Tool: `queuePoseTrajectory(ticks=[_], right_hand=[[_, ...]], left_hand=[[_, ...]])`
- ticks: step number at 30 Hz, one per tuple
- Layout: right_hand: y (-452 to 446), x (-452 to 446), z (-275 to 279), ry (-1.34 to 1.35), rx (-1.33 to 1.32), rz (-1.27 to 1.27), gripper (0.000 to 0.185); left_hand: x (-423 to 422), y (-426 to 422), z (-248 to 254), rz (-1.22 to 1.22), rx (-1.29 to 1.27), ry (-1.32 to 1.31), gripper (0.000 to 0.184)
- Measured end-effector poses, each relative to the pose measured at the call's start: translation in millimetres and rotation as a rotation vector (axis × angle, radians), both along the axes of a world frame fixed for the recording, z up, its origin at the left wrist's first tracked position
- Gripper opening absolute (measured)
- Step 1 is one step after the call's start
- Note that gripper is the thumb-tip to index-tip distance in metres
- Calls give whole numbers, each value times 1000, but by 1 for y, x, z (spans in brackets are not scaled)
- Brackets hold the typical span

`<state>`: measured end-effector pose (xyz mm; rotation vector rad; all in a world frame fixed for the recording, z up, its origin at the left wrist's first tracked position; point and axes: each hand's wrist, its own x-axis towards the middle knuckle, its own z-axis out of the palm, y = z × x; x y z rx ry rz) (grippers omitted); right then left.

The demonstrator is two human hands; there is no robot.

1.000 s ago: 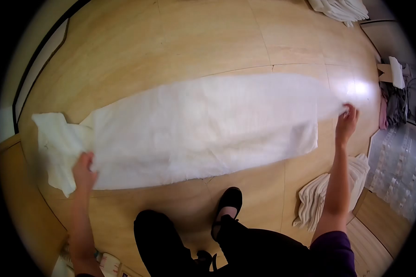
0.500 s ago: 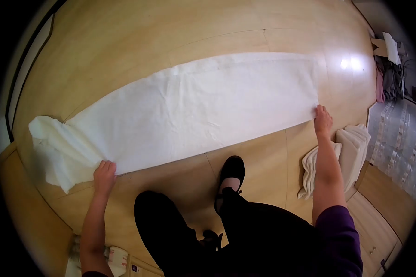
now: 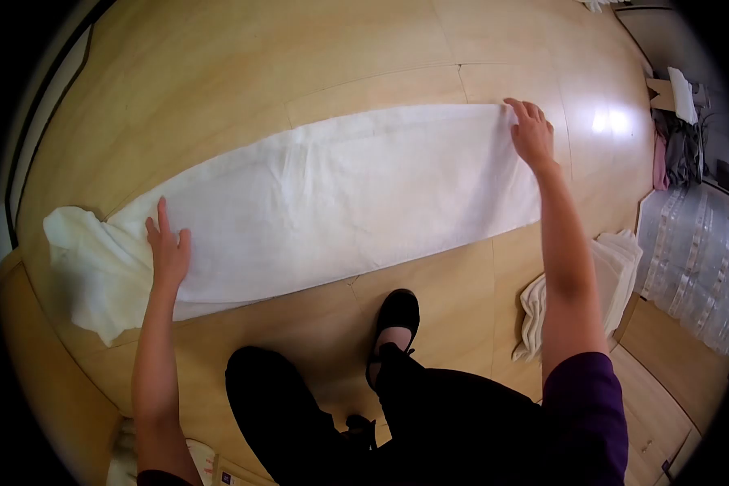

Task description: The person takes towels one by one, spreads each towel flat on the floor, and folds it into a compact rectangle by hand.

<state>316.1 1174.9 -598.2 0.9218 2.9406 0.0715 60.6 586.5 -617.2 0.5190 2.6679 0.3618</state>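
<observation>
My hands had just left the near edge of the white cloth (image 3: 364,178) and moved farther across it: my left hand (image 3: 168,255) was over its left part, fingers spread and pinching nothing, and my right hand (image 3: 533,139) was at the far right corner, fingers loosely parted, though whether they touched I couldn't tell. The cloth lay lengthwise on the floor (image 3: 429,316), bunched at its left end, and the near edge now seemed to rest without my hold.

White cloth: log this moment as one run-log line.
white cloth: laid out, left end bunched | left hand: open over cloth, contact unclear | right hand: at cloth's far right corner | folded cloths: lower right
</observation>
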Motion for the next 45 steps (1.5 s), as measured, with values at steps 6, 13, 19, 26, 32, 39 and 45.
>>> queuePoseTrajectory(ticks=[6,13,19,26,32,39,45], right_hand=[[36,-31,-20,-324,51,13,11],[-1,-81,-51,354,51,-154,28],[-46,-30,-85,46,72,208,46],[19,-13,-52,113,-45,-350,48],[-140,50,-59,-27,-144,92,50],[-2,177,-56,130,-329,-837,53],[-33,126,-40,1357,-1344,-1213,41]], left_hand=[[-21,10,-36,190,-230,8,81],[-37,25,-41,298,-260,-17,82],[-52,-11,-68,149,-193,74,84],[-51,13,-45,235,-340,2,78],[68,118,12,-357,491,103,29],[144,145,12,-458,470,-10,23],[125,152,34,334,736,-1121,27]])
